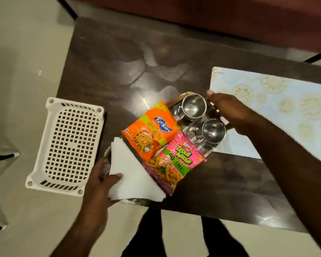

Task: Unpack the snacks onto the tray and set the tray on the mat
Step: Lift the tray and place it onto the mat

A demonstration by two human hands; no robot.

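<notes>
A metal tray (188, 94) lies on the dark table, its far-right corner over the edge of the pale blue patterned mat (278, 106). On the tray are an orange snack packet (152, 130), a pink snack packet (176, 162), a folded white napkin (133, 173) and two steel cups (194, 106) (213, 130). My left hand (98, 184) grips the tray's near-left end, thumb on the napkin. My right hand (230, 110) grips the far-right end beside the cups.
An empty white perforated plastic basket (69, 145) stands at the table's left edge, partly over the floor. A dark red sofa (230, 15) runs along the far side. My legs show below the table's near edge.
</notes>
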